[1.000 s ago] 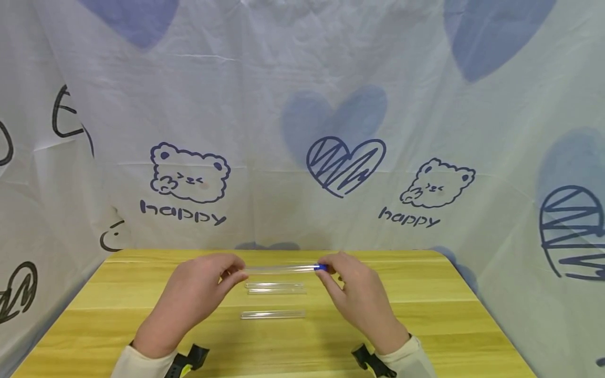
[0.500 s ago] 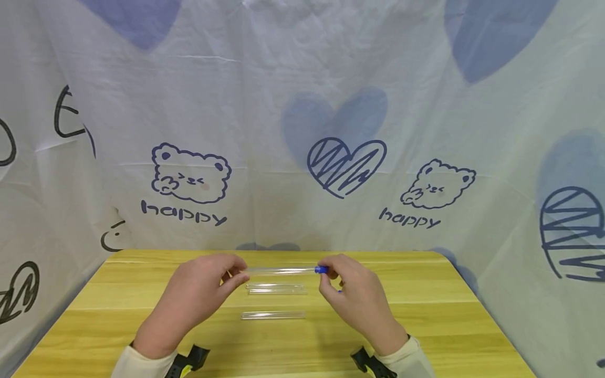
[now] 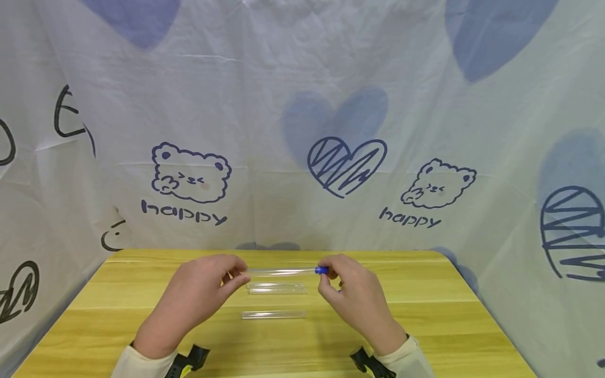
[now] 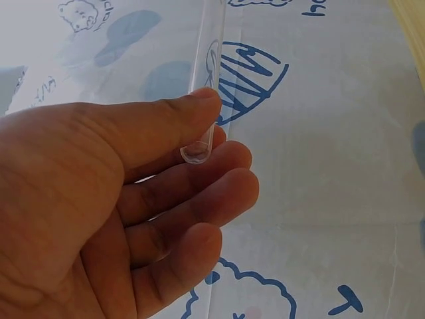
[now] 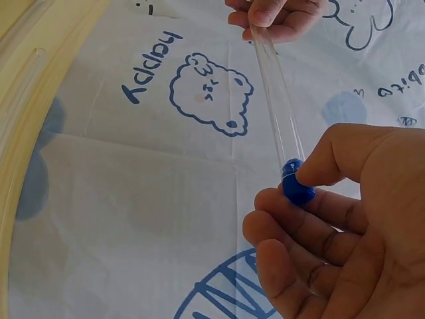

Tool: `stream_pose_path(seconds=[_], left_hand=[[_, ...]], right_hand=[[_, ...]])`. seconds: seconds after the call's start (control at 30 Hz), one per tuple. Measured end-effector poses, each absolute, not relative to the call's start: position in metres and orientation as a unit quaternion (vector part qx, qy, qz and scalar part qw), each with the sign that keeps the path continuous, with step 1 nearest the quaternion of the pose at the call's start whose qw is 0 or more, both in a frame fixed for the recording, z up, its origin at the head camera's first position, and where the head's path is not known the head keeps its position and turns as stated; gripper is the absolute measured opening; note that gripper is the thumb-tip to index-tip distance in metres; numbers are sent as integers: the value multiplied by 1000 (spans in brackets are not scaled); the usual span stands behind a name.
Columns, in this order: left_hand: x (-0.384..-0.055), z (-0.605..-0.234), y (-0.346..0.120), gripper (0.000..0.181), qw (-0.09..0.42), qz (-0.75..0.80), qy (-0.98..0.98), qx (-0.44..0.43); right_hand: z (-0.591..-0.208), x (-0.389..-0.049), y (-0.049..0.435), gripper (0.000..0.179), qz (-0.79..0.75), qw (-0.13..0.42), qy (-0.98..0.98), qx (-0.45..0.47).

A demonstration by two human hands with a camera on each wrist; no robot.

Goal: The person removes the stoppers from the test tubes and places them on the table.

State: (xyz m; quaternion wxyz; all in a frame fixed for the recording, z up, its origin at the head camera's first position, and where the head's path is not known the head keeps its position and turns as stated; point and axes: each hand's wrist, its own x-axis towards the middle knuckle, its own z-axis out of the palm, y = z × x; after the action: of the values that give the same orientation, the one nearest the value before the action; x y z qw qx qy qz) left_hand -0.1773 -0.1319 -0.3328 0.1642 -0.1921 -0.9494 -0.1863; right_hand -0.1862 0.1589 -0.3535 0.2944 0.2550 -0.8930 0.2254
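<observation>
A clear test tube [image 3: 283, 272] is held level between both hands above the table. My left hand [image 3: 208, 283] pinches its rounded end between thumb and index finger, the other fingers loosely bent, as the left wrist view shows on the tube [image 4: 204, 60]. My right hand [image 3: 356, 289] pinches the blue cap [image 5: 297, 183] at the tube's other end with thumb and fingertips. In the right wrist view the cap sits at the tube's mouth, in line with it. A small blue piece [image 3: 340, 291] shows beside the right thumb, mostly hidden by the hand.
Two clear tubes [image 3: 276, 289] lie side by side on the wooden table [image 3: 425, 325] just below the held one. Another clear tube [image 3: 273, 315] lies nearer the front. A white cloth [image 3: 264, 105] with blue drawings hangs behind the table.
The held tube and blue cap have dropped slightly. More of the cap shows past my right fingertips, and the small blue piece under that hand has come into view.
</observation>
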Motion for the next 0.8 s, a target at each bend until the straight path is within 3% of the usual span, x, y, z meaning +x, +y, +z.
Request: stream_pose_path(seconds=[0.8], left_hand=[[-176, -332, -131, 9, 170, -181, -950, -190]], right_hand=[[-354, -186, 157, 17, 225, 283, -899, 246]])
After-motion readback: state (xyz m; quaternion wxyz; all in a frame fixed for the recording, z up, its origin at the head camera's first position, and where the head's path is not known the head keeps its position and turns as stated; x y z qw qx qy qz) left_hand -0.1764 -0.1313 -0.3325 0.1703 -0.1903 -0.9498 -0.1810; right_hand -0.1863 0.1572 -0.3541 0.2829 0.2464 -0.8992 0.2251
